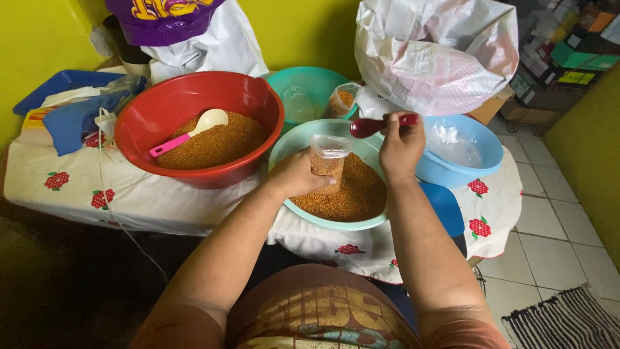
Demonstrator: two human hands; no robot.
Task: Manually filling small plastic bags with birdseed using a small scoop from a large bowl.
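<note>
The left hand [298, 176] is wrapped around a small clear plastic bag [327, 163], partly filled with fine orange-brown grain and held upright with its mouth open, directly over the pale green bowl [288, 143], seemingly so that any spill drops back onto the heap of the same grain [352, 194] inside; the right hand [400, 147] pinches the handle of a dark red scoop [381, 124], fingers closed narrowly about it, the scoop head poised level just above and to the right of the bag's opening; the bag is thin, crinkled and glossy, the bowl smooth moulded plastic, the grain gritty and uniform; to the left sits a wide red basin [194, 97], round and shiny, with more grain and a cream spoon with a pink handle [187, 134] resting in it; behind stand a teal bowl [303, 87] and, beside it, a small filled bag [341, 101]; a blue bowl [487, 152] on the right holds clear plastic; everything rests on a white cloth printed with red flowers [129, 194].
</note>
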